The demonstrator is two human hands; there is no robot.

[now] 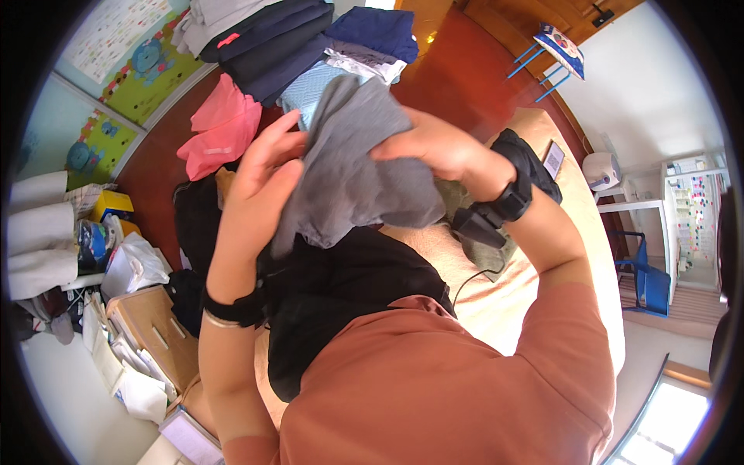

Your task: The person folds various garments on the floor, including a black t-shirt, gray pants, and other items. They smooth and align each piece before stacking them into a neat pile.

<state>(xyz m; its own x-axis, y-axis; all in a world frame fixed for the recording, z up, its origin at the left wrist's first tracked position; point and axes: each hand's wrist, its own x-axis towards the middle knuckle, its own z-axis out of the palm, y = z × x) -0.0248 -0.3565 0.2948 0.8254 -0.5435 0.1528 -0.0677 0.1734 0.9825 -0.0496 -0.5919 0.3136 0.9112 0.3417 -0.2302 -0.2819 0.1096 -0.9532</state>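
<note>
A crumpled dark grey garment of soft cloth [349, 167] hangs between my two hands, above my lap. My right hand [434, 147] grips it from the right, with the thumb side on top and part of the fingers hidden by folds. Along its left edge, my left hand [267, 174] curls thumb and fingers against the cloth; where the fingertips meet the fabric is partly hidden. The garment's lower end drapes over my black trousers [349, 271]. Its exact kind does not show.
Beyond the garment lie stacked dark folded clothes [271, 39], a light blue cloth [306, 89] and a pink garment [221, 128]. Olive cloth [484, 252] rests on the bed [535, 310] at my right, with a phone [553, 159] farther off. A small stool [559, 50] stands back right.
</note>
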